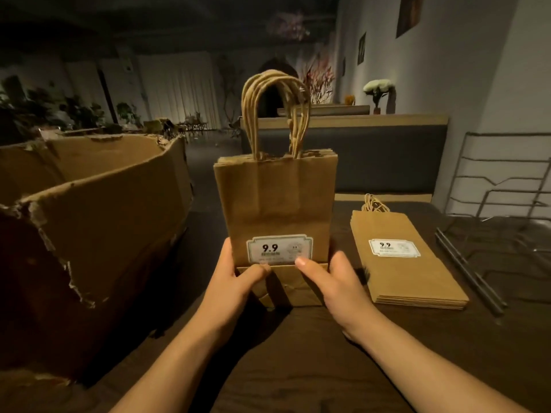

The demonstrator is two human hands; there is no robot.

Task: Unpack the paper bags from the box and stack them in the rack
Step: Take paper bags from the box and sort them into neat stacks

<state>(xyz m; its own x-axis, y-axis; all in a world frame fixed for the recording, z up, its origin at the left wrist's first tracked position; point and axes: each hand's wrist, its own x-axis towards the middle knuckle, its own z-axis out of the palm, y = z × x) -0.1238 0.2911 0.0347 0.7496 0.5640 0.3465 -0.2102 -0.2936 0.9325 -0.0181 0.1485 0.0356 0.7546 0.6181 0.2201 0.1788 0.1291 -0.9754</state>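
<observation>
A bundle of flat brown paper bags [275,201] with twisted handles stands upright in the middle of the dark table, a white "9.9" label facing me. My left hand [238,281] grips its lower left edge, thumb on the folded bottom. My right hand [334,278] grips the lower right edge, thumb near the label. A second stack of the same bags [405,263] lies flat on the table to the right. The torn cardboard box [89,222] stands open on the left. The grey wire rack [504,186] stands at the far right.
Dark rods of the rack [471,269] lie on the table beside the flat stack. A bench back [357,156] runs behind the table. A white wall with pictures rises at the right; plants fill the dim room behind.
</observation>
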